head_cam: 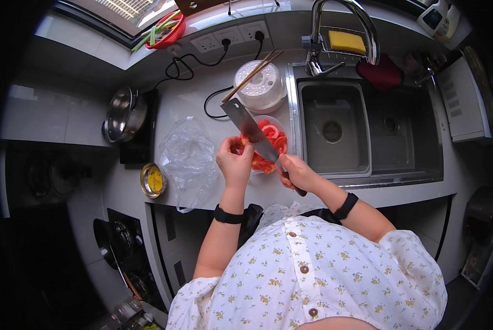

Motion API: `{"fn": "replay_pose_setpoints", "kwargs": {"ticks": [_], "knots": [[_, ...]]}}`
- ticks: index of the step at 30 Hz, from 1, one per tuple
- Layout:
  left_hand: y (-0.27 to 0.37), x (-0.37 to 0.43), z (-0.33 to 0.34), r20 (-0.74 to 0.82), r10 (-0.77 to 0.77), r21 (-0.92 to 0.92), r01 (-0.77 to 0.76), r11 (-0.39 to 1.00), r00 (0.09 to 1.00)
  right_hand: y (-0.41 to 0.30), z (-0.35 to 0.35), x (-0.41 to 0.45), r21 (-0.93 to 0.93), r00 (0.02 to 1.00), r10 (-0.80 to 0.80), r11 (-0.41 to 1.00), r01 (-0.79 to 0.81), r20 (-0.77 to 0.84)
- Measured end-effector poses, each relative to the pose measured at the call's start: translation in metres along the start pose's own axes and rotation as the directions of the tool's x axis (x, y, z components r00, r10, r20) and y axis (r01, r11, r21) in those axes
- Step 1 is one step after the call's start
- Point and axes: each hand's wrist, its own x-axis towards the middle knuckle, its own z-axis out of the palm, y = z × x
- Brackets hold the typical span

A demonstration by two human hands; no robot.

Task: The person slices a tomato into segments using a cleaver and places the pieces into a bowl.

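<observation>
My right hand (298, 171) grips the dark handle of a kitchen cleaver (250, 128), whose broad blade slants up and left. Against the blade's left side, my left hand (235, 156) pinches a small piece of tomato (244, 139), mostly covered by the fingers. Below the blade sits a clear bowl (285, 123) of cut red tomato (279, 142). The blade hides the middle of the bowl, so I cannot tell whether it touches the tomato inside.
A crumpled clear plastic bag (186, 154) and a metal bowl of yellow food (153, 180) lie left. Behind stands a white appliance (259, 84) with chopsticks (252, 76) across it. A sink (333, 165) is right; a steel pot (124, 115) stands far left.
</observation>
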Motion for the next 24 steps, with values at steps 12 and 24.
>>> {"fn": "replay_pose_setpoints", "kwargs": {"ticks": [12,24], "knots": [[-0.014,-0.007,0.000,0.054,0.413,0.305,-0.409,0.860,0.909,-0.012,0.000,-0.004,0.149,0.984,0.178,0.974,-0.174,-0.018],[-0.031,-0.014,0.010,0.061,0.513,0.390,-0.494,0.777,0.856,-0.010,0.002,0.003,0.145,0.970,0.228,0.966,-0.214,-0.084]]}}
